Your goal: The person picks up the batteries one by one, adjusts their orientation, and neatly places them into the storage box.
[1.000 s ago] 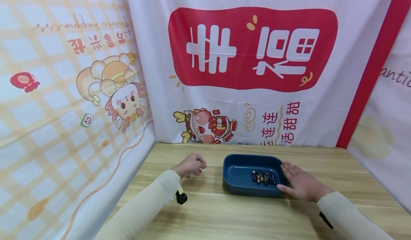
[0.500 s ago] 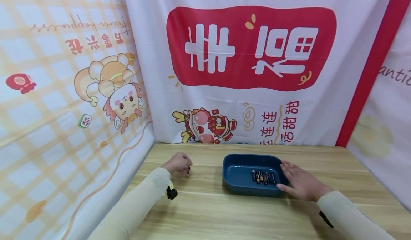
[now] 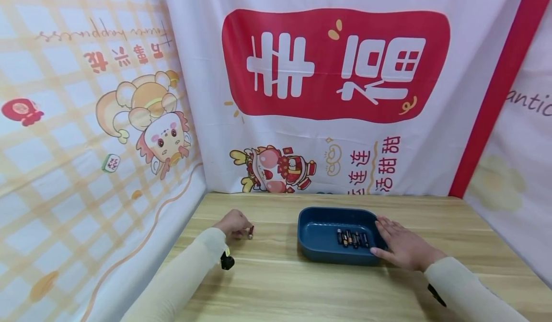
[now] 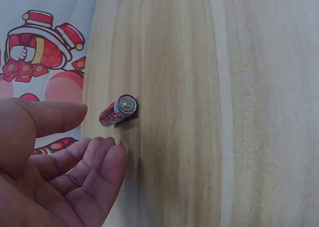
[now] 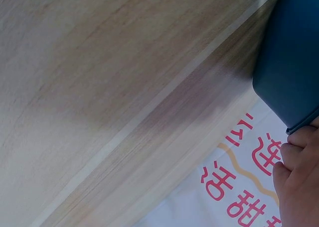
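A small red battery [image 3: 251, 232] is on the table near my left hand [image 3: 235, 224]. In the left wrist view the battery [image 4: 119, 111] shows its silver end to the camera, just beyond my thumb and fingers. Thumb and fingers are apart, with a gap between them and nothing held. Further right stands a dark blue box [image 3: 336, 256] with rounded corners, holding several dark batteries [image 3: 353, 238] side by side at its right. My right hand [image 3: 405, 246] rests against the box's right end, fingers straight and thumb spread along the rim.
The wooden table [image 3: 276, 283] reaches back to a white cloth [image 3: 327, 135] with red printing. A patterned cloth [image 3: 86, 178] hangs along the left side. In the right wrist view the box's outer wall [image 5: 291, 53] fills the upper right.
My left hand has moved left from nearer the box, to the small red battery, and its fingers now stand off it. My right hand and the box stay in place.
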Available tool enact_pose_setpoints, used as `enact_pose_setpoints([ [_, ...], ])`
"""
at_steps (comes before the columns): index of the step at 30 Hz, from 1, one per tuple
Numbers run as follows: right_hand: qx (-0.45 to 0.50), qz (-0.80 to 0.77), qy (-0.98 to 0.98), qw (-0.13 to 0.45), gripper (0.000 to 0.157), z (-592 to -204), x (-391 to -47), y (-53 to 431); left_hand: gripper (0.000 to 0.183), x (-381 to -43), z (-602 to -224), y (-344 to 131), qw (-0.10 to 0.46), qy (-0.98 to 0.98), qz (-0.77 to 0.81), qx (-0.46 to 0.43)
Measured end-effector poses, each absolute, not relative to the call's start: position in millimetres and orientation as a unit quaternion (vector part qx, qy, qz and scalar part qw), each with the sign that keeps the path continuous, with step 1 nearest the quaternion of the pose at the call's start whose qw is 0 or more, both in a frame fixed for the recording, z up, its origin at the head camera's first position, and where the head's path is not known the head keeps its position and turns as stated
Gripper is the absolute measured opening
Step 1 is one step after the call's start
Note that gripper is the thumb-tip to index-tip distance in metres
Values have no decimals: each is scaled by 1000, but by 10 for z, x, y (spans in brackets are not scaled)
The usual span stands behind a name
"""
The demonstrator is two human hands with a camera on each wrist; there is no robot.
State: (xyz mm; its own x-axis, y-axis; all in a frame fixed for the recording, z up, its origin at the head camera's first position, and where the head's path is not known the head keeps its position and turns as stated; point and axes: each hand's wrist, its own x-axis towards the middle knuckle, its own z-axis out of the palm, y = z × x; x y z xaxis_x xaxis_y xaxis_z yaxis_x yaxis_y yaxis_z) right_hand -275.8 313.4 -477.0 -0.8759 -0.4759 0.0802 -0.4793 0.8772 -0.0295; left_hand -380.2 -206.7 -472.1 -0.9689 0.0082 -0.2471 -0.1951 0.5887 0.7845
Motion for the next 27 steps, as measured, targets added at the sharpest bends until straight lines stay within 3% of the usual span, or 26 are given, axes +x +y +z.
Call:
enact_pose_setpoints([
  [5,246,23,-968,38,89,-4748,-2757,3131,14,-3827,-4774,-2060,111,884,450,-60],
  [12,251,25,-967,43,88,-4737,-2727,3124,37,-3836,-4815,-2033,104,894,432,-54],
  [18,254,25,-966,50,86,-4725,-2704,3112,19,-3836,-4802,-1973,119,898,421,-41],
  [27,250,28,-967,49,85,-4745,-2721,3111,11,-3841,-4804,-1875,117,912,392,-35],
])
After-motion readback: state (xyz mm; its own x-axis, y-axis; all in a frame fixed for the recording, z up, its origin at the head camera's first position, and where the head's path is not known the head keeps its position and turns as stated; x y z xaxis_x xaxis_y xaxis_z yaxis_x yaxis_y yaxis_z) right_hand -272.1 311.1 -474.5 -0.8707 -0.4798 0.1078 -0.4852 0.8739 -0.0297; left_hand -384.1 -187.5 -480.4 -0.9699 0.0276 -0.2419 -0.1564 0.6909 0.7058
